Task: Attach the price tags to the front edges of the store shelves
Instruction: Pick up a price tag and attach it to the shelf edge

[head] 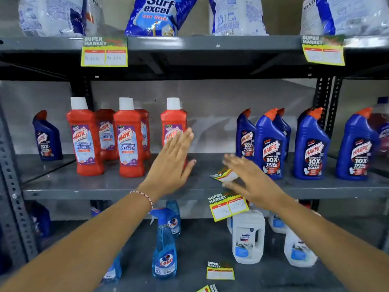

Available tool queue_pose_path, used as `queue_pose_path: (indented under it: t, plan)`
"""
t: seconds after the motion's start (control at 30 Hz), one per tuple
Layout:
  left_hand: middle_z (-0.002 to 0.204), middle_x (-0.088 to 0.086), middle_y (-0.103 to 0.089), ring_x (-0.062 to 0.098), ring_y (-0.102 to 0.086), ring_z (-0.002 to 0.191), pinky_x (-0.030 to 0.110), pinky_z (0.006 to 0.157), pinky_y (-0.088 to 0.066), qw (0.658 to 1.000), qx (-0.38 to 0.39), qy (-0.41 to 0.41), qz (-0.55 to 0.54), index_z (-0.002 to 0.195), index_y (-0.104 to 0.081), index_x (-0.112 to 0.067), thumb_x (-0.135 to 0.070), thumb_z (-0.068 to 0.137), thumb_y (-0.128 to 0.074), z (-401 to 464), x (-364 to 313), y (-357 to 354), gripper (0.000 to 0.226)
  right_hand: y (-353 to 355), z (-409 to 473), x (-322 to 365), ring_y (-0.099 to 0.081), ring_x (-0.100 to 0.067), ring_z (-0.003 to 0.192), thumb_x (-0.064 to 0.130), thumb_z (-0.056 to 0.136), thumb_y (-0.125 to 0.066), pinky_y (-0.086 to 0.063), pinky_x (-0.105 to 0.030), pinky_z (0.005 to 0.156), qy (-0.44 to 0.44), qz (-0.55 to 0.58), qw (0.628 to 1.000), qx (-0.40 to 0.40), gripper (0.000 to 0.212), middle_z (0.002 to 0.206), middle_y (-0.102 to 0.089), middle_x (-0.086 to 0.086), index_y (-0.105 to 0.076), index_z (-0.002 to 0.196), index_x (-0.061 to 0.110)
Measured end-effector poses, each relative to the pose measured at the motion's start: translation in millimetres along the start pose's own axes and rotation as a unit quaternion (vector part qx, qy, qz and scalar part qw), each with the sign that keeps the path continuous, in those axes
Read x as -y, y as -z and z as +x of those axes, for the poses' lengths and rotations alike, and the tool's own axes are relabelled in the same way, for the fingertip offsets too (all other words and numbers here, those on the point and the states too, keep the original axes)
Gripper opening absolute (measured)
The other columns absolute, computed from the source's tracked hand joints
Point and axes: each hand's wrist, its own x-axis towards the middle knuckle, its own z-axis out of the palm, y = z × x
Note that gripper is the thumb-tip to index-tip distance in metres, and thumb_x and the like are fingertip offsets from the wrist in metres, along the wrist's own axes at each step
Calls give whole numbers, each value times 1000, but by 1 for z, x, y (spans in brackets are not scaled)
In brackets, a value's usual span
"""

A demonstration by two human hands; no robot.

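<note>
Grey metal shelves fill the view. A yellow-edged price tag [229, 206] hangs tilted on the front edge of the middle shelf [84, 191]. Another loose price tag [223, 175] lies on that shelf's surface, partly under the fingers of my right hand [250, 180], which is flat and spread and holds nothing. My left hand [175, 163] is raised with fingers apart in front of a red Harpic bottle [173, 123], holding nothing. Two tags [104, 52] [323, 50] hang on the top shelf's front edge. A further tag [220, 270] lies on the lower shelf.
Red Harpic bottles [85, 138] stand left on the middle shelf, blue Harpic bottles [270, 144] right. Detergent bags [160, 15] sit on top. Blue Colin sprays [165, 245] and white Domex jugs [248, 237] stand on the lower shelf. A perforated upright [12, 186] is at left.
</note>
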Motion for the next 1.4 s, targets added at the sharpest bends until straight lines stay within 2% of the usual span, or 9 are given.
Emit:
queue_pose_path:
  t: [0.13,0.27,0.4,0.5,0.63,0.77,0.87,1.13,1.4]
  plan:
    - [153,5,-36,22,-32,140,39,120,-20,997,47,-32,-57,143,-31,-15,-36,97,-43,-11,-15,-14,51,-23,-12,0,-66,-23,104,40,77,-65,-39,-28,90,33,-44,998,-27,43,109,-73,-3,-67,109,12]
    - [112,5,-72,22,-65,104,36,95,-50,981,62,23,-180,113,-63,-18,-39,91,-53,-27,-35,-35,32,-44,-19,5,-58,-24,90,30,82,-58,-37,-30,78,12,-68,990,-123,28,93,-69,-5,-68,100,11]
    - [108,2,-74,11,-67,102,31,94,-50,961,-7,75,-267,96,-73,-10,-12,82,-73,-39,-43,-36,15,-60,-22,11,-60,-25,78,25,82,-65,-32,-25,73,-56,22,989,-135,20,80,-65,-1,-71,99,16]
    - [101,3,-76,10,-67,101,31,95,-52,940,-42,109,-319,92,-75,-9,-10,79,-76,-50,-47,-28,13,-52,-21,17,-59,-20,75,22,81,-67,-45,-35,72,-81,123,979,-144,11,78,-64,1,-74,89,19]
    - [84,-10,-76,2,-70,84,19,79,-55,862,-19,242,-444,91,-76,-20,-20,76,-76,-71,-44,-6,15,-46,-14,53,-60,-12,78,19,83,-72,-46,-24,69,-112,248,953,-132,4,81,-64,5,-74,86,21]
    - [72,-8,-76,10,-66,70,23,67,-56,790,-1,319,-524,78,-78,-22,-1,74,-76,-98,-5,11,22,-68,14,111,-63,-7,82,16,82,-73,-46,-20,70,-147,344,916,-147,10,84,-69,6,-73,87,24]
    - [68,-8,-75,11,-64,67,21,64,-54,799,-27,352,-487,72,-77,-21,1,74,-75,-120,46,29,22,-100,47,157,-61,3,91,29,79,-73,-34,-27,84,-148,307,928,-148,21,92,-71,21,-67,97,39]
    - [59,-14,-73,1,-65,58,12,59,-52,827,-67,399,-390,74,-74,-14,-3,73,-78,-150,158,58,12,-164,128,242,-58,-7,87,48,82,-64,-14,-32,71,-157,108,960,-206,11,79,-71,20,-68,87,39]
    - [66,2,-75,14,-70,61,31,61,-59,850,-44,401,-337,72,-72,-14,-18,73,-81,-156,181,53,10,-192,145,252,-44,-10,86,40,84,-65,-46,-56,74,-189,108,948,-231,7,80,-71,19,-62,87,34]
